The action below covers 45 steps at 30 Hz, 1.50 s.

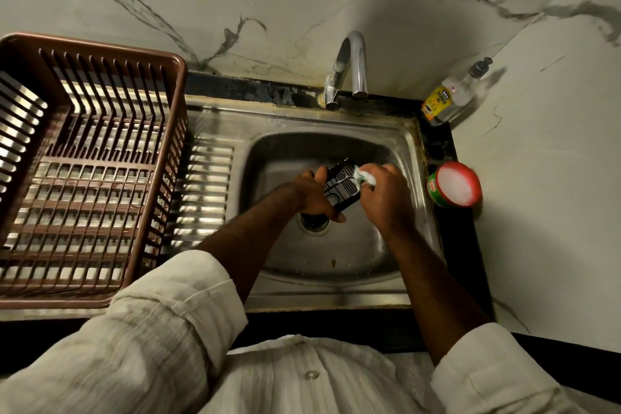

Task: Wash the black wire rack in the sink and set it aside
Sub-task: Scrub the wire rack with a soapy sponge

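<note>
Over the steel sink [336, 124] my left hand [314, 193] grips a small black wire rack [341, 183], holding it tilted above the drain [314, 220]. My right hand [383, 197] holds a soapy green-and-white scrub pad [465, 178] pressed against the rack's upper right edge. Part of the rack is hidden behind my left fingers. No water is seen running from the tap [349, 65].
A brown plastic dish basket [90, 165] stands on the drainboard at the left. A round tub of dish soap [455, 183] sits on the counter right of the sink, and a pump bottle [453, 96] stands in the back right corner. Marble walls close in behind and to the right.
</note>
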{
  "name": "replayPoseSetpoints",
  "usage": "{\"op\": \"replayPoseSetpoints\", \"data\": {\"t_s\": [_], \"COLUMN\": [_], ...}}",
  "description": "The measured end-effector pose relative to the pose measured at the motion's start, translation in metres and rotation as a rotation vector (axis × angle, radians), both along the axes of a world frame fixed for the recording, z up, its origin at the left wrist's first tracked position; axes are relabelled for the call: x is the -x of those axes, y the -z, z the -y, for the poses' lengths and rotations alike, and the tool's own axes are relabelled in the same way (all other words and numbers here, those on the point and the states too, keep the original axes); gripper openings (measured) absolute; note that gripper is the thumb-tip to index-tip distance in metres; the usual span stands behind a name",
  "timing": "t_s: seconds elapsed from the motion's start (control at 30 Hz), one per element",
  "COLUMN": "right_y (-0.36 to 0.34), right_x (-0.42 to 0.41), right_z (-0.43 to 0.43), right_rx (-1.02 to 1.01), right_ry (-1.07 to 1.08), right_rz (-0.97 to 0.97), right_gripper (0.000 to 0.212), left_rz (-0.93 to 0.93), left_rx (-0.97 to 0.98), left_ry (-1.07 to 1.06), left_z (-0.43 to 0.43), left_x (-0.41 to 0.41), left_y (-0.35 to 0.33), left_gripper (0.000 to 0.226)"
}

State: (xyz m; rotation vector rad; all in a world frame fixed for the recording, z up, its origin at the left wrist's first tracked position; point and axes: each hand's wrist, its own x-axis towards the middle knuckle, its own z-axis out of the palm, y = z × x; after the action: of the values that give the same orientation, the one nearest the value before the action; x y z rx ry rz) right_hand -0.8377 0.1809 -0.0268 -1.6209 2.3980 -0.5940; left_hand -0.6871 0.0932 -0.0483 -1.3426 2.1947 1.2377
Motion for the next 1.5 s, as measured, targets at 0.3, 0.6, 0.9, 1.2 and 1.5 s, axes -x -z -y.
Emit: {"op": "replayPoseSetpoints", "data": {"t_s": [0.3,0.6,0.9,1.2,1.5], "right_y": [0.007,0.009,0.010,0.027,0.014], "right_x": [-0.003,0.003,0.013,-0.031,0.001], "right_z": [-0.019,-0.025,-0.012,-0.041,-0.020], "right_rx": [-0.006,-0.040,0.037,-0.012,-0.004], "right_ry": [-0.119,-0.250,-0.043,-0.303,-0.163], "right_rz": [0.101,0.211,0.100,0.168,0.116], "right_gripper": [0.033,0.028,0.028,0.029,0.026], "left_rz": [-0.015,-0.024,-0.250,-0.362,-0.358], "left_rx": [0.003,-0.014,-0.138,-0.047,-0.027], "left_ry": [0.006,-0.002,-0.058,-0.144,-0.123], "left_z": [0.001,0.004,0.018,0.011,0.014], "left_x": [0.001,0.005,-0.008,-0.007,-0.005], "left_y": [0.000,0.001,0.006,0.020,0.022], "left_gripper": [0.113,0.119,0.059,0.041,0.041]}}
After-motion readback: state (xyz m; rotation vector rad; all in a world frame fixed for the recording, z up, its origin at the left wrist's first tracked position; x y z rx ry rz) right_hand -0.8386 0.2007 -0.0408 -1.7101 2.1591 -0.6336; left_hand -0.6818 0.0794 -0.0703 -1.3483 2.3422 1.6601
